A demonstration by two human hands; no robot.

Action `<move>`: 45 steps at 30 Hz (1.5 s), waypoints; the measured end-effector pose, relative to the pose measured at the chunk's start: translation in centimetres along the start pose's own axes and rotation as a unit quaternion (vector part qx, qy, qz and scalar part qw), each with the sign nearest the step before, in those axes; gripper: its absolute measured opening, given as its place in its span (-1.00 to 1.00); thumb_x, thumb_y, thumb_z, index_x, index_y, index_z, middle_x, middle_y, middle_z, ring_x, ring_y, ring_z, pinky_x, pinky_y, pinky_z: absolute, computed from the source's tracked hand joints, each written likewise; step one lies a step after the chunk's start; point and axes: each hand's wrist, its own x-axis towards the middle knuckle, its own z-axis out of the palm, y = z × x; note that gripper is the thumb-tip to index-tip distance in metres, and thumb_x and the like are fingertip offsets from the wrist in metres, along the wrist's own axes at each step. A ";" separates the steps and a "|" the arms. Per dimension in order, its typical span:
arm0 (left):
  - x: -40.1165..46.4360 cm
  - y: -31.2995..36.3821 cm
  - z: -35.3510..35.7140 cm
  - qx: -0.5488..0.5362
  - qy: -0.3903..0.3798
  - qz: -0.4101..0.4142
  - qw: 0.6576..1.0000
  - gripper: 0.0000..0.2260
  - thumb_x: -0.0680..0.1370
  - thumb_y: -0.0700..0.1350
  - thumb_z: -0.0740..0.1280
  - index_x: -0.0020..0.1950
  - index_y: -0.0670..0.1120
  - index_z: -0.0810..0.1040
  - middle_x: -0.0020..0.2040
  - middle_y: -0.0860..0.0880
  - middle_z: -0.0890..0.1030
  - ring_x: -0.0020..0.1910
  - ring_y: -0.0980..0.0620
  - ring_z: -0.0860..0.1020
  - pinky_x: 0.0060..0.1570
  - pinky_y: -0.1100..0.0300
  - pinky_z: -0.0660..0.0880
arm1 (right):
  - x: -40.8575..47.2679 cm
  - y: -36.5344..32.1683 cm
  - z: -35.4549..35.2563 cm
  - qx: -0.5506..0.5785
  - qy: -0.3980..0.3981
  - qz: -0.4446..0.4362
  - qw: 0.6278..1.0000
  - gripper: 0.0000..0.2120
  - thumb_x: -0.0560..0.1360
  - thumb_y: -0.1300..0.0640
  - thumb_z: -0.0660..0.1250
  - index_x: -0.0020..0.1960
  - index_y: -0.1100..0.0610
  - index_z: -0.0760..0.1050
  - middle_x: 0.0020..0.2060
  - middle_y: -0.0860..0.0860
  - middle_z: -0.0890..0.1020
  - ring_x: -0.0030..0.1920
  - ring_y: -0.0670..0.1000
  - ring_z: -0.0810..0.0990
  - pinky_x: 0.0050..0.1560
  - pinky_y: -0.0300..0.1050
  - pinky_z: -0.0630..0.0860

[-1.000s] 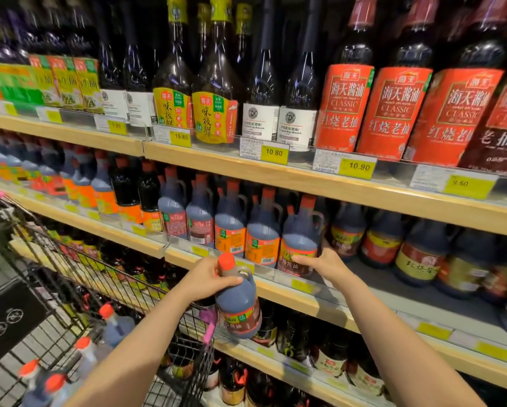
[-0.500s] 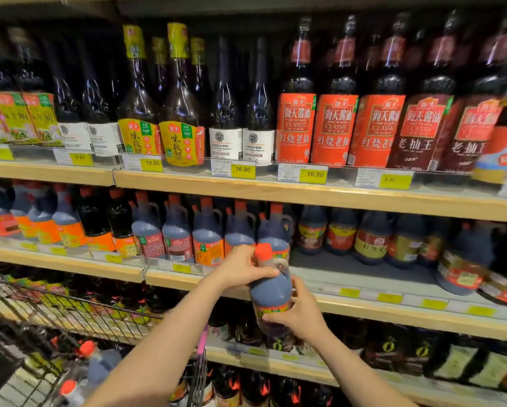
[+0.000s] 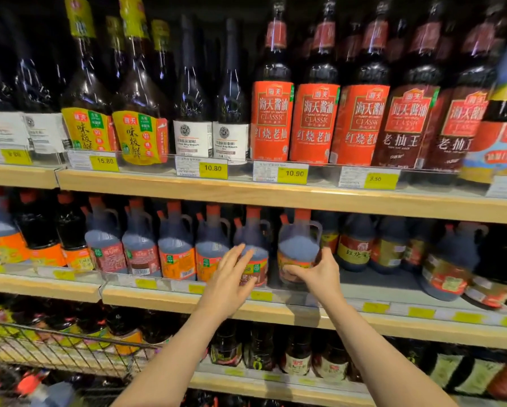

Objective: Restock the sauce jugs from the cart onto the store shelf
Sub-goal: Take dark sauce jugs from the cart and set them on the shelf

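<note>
Right hand [image 3: 319,276] grips the sauce jug [image 3: 297,248] low, seating it on the middle shelf [image 3: 275,311] right of the jug row [image 3: 175,248]. Left hand [image 3: 228,284], fingers spread, hovers nearby, probably ready to steady.

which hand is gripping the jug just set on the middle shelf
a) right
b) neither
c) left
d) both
a: the right hand curls round the base of the sauce jug standing on the middle shelf, while the left hand is open with straight fingers in front of the neighbouring jug.
</note>
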 end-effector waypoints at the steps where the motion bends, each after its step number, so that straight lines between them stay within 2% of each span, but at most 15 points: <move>1: -0.1 -0.5 0.6 0.011 0.019 0.009 1.000 -0.50 0.55 0.08 0.17 0.45 -0.06 0.26 0.48 -0.06 0.26 0.46 -0.03 0.21 0.39 0.06 0.27 | 0.6 0.4 0.6 -0.009 0.003 0.019 1.000 -0.37 0.10 -0.03 0.62 0.01 0.17 0.40 -0.01 0.12 0.61 0.03 0.14 0.59 -0.01 0.08 0.57; 5: -0.1 -1.4 1.5 0.006 0.055 0.028 0.998 -0.51 0.52 -0.03 0.28 0.44 -0.05 0.30 0.44 -0.05 0.32 0.43 0.02 0.21 0.35 0.11 0.27 | 2.3 1.7 2.3 -0.050 -0.002 0.086 0.995 -0.41 0.15 -0.10 0.60 -0.08 0.30 0.49 -0.14 0.18 0.60 -0.07 0.15 0.59 -0.15 -0.02 0.48; 7: 0.0 -1.5 1.7 0.003 0.063 0.033 0.997 -0.51 0.52 -0.06 0.30 0.44 -0.04 0.30 0.44 -0.05 0.31 0.43 0.03 0.20 0.34 0.14 0.25 | 3.0 2.3 2.8 -0.053 -0.009 0.094 0.994 -0.54 0.17 -0.11 0.58 -0.32 0.23 0.46 -0.30 0.14 0.53 -0.23 0.08 0.53 -0.26 -0.08 0.38; 9: -0.1 -1.6 1.7 0.004 0.063 0.039 0.997 -0.51 0.53 -0.05 0.29 0.45 -0.03 0.28 0.45 -0.03 0.30 0.43 0.05 0.18 0.33 0.17 0.23 | 3.2 2.6 2.9 -0.056 -0.022 0.087 0.994 -0.54 0.21 -0.10 0.57 -0.42 0.17 0.38 -0.35 0.12 0.51 -0.30 0.05 0.48 -0.29 -0.11 0.34; 12: -0.1 -1.5 1.4 -0.001 0.050 0.034 0.998 -0.50 0.54 -0.04 0.27 0.46 0.00 0.24 0.47 -0.01 0.26 0.46 0.06 0.16 0.35 0.16 0.25 | 3.2 2.6 2.7 -0.054 -0.058 0.064 0.995 -0.60 0.27 -0.04 0.55 -0.20 0.25 0.50 -0.24 0.12 0.57 -0.21 0.08 0.55 -0.30 -0.18 0.35; 14: -0.2 -1.1 0.8 -0.002 0.033 0.030 0.999 -0.49 0.55 -0.03 0.26 0.47 0.02 0.21 0.49 0.02 0.22 0.48 0.06 0.14 0.36 0.16 0.23 | 3.1 2.0 2.2 -0.057 -0.096 0.070 0.991 -0.50 0.28 -0.04 0.54 0.03 0.30 0.53 -0.11 0.10 0.62 -0.07 0.10 0.61 -0.21 -0.16 0.39; 17: -1.3 -0.8 -0.9 -0.021 -0.001 0.019 1.000 -0.49 0.55 -0.02 0.25 0.47 0.06 0.19 0.49 0.06 0.21 0.47 0.09 0.16 0.33 0.22 0.22 | 1.7 -0.3 0.5 -0.071 -0.113 0.089 0.987 -0.49 0.26 -0.03 0.56 0.02 0.25 0.47 -0.09 0.08 0.55 -0.08 0.05 0.53 -0.15 -0.12 0.39; 21: -4.2 -0.8 -5.4 -0.068 -0.050 -0.045 0.995 -0.57 0.55 -0.02 0.25 0.42 0.04 0.30 0.37 0.08 0.36 0.35 0.13 0.33 0.27 0.17 0.39 | -3.0 -3.1 -1.7 -0.067 -0.088 0.060 0.992 -0.46 0.38 0.12 0.48 0.28 0.26 0.38 0.12 0.12 0.52 0.20 0.12 0.50 0.12 -0.03 0.42; 26: -8.1 -2.0 -11.2 -0.079 -0.087 -0.110 0.987 -0.63 0.52 0.07 0.28 0.30 0.03 0.41 0.18 0.10 0.51 0.14 0.13 0.48 0.05 0.16 0.48 | -8.9 -7.0 -2.2 -0.081 -0.200 0.070 0.974 -0.82 0.49 0.13 0.36 0.07 0.15 0.50 -0.03 0.06 0.59 -0.04 0.02 0.55 -0.06 -0.15 0.42; 31: -13.2 -3.8 -14.9 -0.102 -0.103 -0.183 0.972 -0.71 0.52 -0.01 0.31 0.23 -0.02 0.47 -0.03 0.09 0.53 -0.04 0.14 0.53 -0.07 0.21 0.50 | -13.8 -9.4 0.6 -0.073 -0.280 0.033 0.957 -0.87 0.50 0.16 0.34 0.04 0.16 0.53 -0.10 0.04 0.59 -0.09 -0.02 0.54 -0.09 -0.24 0.43; 35: -19.9 -5.7 -17.3 -0.112 -0.090 -0.257 0.956 -0.81 0.52 -0.03 0.32 0.10 0.14 0.43 -0.12 0.17 0.52 -0.13 0.23 0.52 -0.08 0.21 0.51 | -18.1 -8.9 3.7 -0.079 -0.344 0.027 0.935 -0.90 0.50 0.14 0.34 0.00 0.12 0.53 -0.18 0.00 0.59 -0.17 -0.05 0.52 -0.15 -0.24 0.39; 38: -26.0 -7.2 -19.1 -0.105 -0.106 -0.352 0.924 -0.80 0.50 -0.05 0.32 0.12 0.06 0.47 -0.19 0.12 0.50 -0.16 0.09 0.53 -0.02 0.09 0.54 | -21.4 -8.8 5.9 -0.074 -0.387 0.021 0.919 -0.92 0.51 0.17 0.32 -0.05 0.18 0.53 -0.19 0.03 0.57 -0.20 -0.04 0.50 -0.25 -0.35 0.38; 40: -30.0 -7.9 -21.3 -0.099 -0.122 -0.361 0.919 -0.79 0.50 0.01 0.29 0.12 0.03 0.48 -0.21 0.11 0.49 -0.15 0.03 0.55 -0.01 0.06 0.55 | -23.6 -9.2 7.3 -0.064 -0.418 0.019 0.906 -0.90 0.53 0.17 0.29 -0.07 0.21 0.51 -0.18 0.05 0.54 -0.20 -0.03 0.49 -0.25 -0.36 0.39; 43: -35.1 -8.7 -25.0 -0.084 -0.086 -0.381 0.917 -0.83 0.49 0.06 0.31 0.06 0.23 0.46 -0.19 0.19 0.57 -0.18 0.19 0.57 -0.14 0.13 0.55 | -26.6 -10.1 9.8 -0.051 -0.460 0.023 0.886 -0.89 0.52 0.19 0.30 -0.17 0.06 0.46 -0.21 0.01 0.51 -0.16 0.00 0.50 -0.18 -0.25 0.41; 45: -37.7 -10.0 -26.8 -0.069 -0.042 -0.417 0.905 -0.77 0.47 -0.04 0.37 0.12 0.12 0.52 -0.19 0.22 0.58 -0.23 0.32 0.56 -0.16 0.34 0.50 | -28.2 -10.8 11.7 -0.051 -0.486 0.017 0.872 -0.94 0.52 0.21 0.30 -0.11 0.09 0.46 -0.18 0.01 0.51 -0.16 -0.01 0.49 -0.19 -0.31 0.41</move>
